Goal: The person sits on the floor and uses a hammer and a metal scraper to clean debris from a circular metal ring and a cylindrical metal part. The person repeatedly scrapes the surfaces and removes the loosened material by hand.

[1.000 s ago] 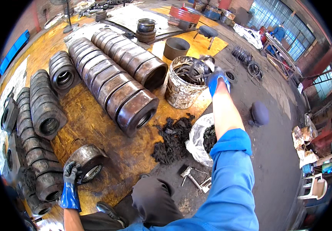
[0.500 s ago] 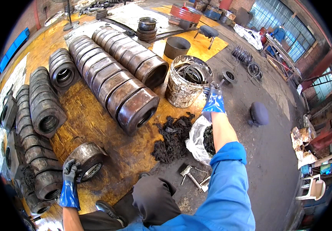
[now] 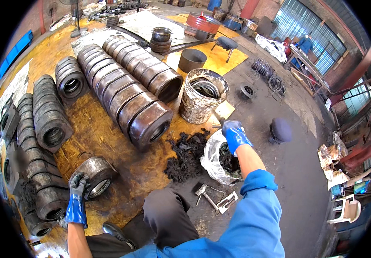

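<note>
My left hand (image 3: 78,185), in a blue-and-grey glove, is closed on the near left edge of a thick, dark metal ring (image 3: 97,171) that lies tilted on the stained floor sheet. My right hand (image 3: 233,130), gloved in blue, is a fist above a white plastic bag (image 3: 211,160) with black scraps inside. A short thin piece pokes out to the left of that fist; what it belongs to is hidden. Left of the bag lies a heap of black shredded scraps (image 3: 184,155). Just beyond my right hand stands a smeared white bucket (image 3: 196,107) of metal rings.
Long rows of dark metal ring moulds (image 3: 123,99) lie ahead and to the left. Metal hand tools (image 3: 213,198) are on the floor by my knee. A round dark stool (image 3: 280,130) stands at right. Far off, a person (image 3: 305,44) in blue is by a rack.
My right hand has come back from beside the bucket toward me and now is over the bag. My left hand has moved slightly up along the ring's edge. The view has shifted a little.
</note>
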A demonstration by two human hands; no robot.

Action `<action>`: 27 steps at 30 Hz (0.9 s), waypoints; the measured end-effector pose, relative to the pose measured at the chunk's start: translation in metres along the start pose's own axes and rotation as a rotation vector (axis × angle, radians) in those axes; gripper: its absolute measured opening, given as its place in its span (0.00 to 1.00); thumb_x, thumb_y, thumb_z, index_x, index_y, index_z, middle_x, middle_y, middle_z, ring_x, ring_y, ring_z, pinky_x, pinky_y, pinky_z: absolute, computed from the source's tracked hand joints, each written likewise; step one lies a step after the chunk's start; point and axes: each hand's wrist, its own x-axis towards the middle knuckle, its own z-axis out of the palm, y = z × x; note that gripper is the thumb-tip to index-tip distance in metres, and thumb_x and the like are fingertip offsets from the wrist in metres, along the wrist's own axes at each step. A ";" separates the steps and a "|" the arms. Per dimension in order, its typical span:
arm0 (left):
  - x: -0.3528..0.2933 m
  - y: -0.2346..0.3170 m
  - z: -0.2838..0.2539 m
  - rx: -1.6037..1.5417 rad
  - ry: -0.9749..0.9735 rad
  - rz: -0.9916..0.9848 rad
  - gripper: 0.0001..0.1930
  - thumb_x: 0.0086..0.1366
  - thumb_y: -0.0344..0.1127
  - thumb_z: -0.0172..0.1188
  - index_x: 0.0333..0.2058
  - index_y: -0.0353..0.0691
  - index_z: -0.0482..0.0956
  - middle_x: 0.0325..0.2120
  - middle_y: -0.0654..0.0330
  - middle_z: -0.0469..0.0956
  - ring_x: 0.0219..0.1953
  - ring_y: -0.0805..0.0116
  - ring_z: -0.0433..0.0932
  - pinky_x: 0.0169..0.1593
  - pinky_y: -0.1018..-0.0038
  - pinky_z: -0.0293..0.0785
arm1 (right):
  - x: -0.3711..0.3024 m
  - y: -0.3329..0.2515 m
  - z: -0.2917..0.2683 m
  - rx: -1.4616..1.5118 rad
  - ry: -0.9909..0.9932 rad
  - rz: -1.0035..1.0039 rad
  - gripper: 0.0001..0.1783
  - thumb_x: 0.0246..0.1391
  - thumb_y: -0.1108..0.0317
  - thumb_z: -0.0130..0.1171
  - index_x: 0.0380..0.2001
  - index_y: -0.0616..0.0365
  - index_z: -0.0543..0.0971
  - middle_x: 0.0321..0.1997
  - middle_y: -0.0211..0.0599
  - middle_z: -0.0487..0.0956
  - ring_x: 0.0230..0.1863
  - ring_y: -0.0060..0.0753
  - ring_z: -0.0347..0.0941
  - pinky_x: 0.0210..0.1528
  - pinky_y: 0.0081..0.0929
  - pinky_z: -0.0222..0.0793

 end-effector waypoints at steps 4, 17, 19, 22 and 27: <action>-0.011 0.015 0.013 -0.022 0.002 -0.044 0.15 0.70 0.29 0.56 0.55 0.43 0.75 0.43 0.59 0.83 0.29 0.74 0.81 0.28 0.80 0.78 | -0.044 0.026 0.077 0.562 0.494 -0.024 0.18 0.65 0.58 0.47 0.51 0.48 0.80 0.38 0.42 0.85 0.35 0.45 0.80 0.39 0.37 0.74; -0.049 0.067 -0.029 -0.191 -0.079 0.082 0.21 0.71 0.36 0.56 0.61 0.44 0.69 0.51 0.57 0.79 0.45 0.67 0.81 0.45 0.71 0.79 | -0.224 0.007 0.374 2.639 0.175 0.790 0.25 0.65 0.42 0.45 0.50 0.48 0.78 0.32 0.30 0.81 0.28 0.34 0.71 0.36 0.34 0.70; -0.072 0.107 -0.032 -0.132 0.000 0.116 0.21 0.71 0.37 0.56 0.60 0.41 0.69 0.51 0.57 0.80 0.45 0.67 0.81 0.45 0.72 0.78 | -0.284 -0.028 0.380 2.572 0.167 0.786 0.25 0.64 0.41 0.45 0.50 0.46 0.78 0.33 0.30 0.81 0.29 0.33 0.72 0.35 0.33 0.69; -0.085 0.145 -0.026 -0.240 0.061 0.034 0.23 0.70 0.42 0.57 0.61 0.43 0.69 0.53 0.59 0.79 0.47 0.66 0.80 0.47 0.71 0.76 | -0.357 -0.026 0.376 2.419 0.203 0.873 0.24 0.64 0.41 0.46 0.48 0.45 0.79 0.31 0.29 0.79 0.29 0.32 0.71 0.34 0.31 0.68; -0.089 0.156 -0.059 -0.372 0.126 0.108 0.23 0.70 0.44 0.59 0.60 0.48 0.69 0.53 0.61 0.79 0.48 0.67 0.80 0.47 0.69 0.75 | -0.357 -0.004 0.360 2.236 0.284 0.928 0.23 0.64 0.41 0.48 0.45 0.45 0.79 0.28 0.26 0.76 0.26 0.30 0.68 0.30 0.28 0.66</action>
